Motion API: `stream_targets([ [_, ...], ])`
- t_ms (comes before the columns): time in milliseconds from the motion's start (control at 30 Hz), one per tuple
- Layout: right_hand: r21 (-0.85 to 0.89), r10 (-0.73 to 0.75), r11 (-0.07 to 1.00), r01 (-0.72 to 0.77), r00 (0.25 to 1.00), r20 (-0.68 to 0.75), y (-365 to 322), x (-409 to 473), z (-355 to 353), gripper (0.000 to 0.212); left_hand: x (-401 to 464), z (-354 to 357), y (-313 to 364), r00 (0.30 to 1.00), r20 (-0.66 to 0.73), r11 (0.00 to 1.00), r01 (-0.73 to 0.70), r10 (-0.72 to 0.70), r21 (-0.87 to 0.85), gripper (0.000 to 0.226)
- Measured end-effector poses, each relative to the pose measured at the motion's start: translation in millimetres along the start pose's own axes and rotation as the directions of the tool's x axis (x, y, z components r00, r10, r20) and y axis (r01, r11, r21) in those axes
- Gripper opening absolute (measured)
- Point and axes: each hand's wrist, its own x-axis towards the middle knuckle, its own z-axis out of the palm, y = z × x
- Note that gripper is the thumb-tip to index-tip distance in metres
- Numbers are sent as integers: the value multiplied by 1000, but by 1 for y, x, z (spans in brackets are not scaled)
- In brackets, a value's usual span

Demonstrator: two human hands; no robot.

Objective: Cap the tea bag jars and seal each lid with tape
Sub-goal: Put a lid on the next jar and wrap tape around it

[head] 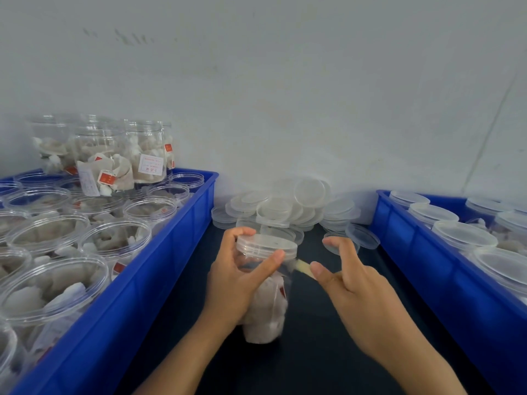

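Left hand [236, 276]: wrapped round the upper wall of the jar [266, 292], thumb laid along the edge of the lid [266, 245], fingers curled behind it.
Right hand [346, 276]: just to the right of the jar, thumb and a finger pinching the free end of the tape [303, 267]; the index finger sticks up.
Jar: upright on the dark surface [313, 352] between both hands, tea bags inside, lid already on.
Tape: a short yellowish strip running sideways from the jar wall just under the lid out to the right hand.
Key relation: the strip lies across, level with the lid seam, so the right hand looks placed to wrap it round while the left steadies or turns the jar.
Beyond the hands: loose lids [285, 206] heaped against the wall.
Left of the left hand: blue crate [159, 280] of open jars.
Right of the right hand: second blue crate [445, 280] of capped jars.
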Motion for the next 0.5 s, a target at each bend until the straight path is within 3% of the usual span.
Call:
stream_targets([
  [167, -233, -69, 972, 42, 991, -112, 6, 1, -5, 43, 0, -1, 0, 999, 47, 1000, -8, 8, 2, 61],
  [367, -184, -68, 981, 65, 998, -8, 6, 5, 1, 43, -1, -3, 3, 990, 139, 990, 30, -11, -137, 54],
  [500, -189, -101, 978, 93, 994, -35, 6, 5, 1, 45, -1, -4, 4, 981, 193, 984, 44, -10, -175, 62],
])
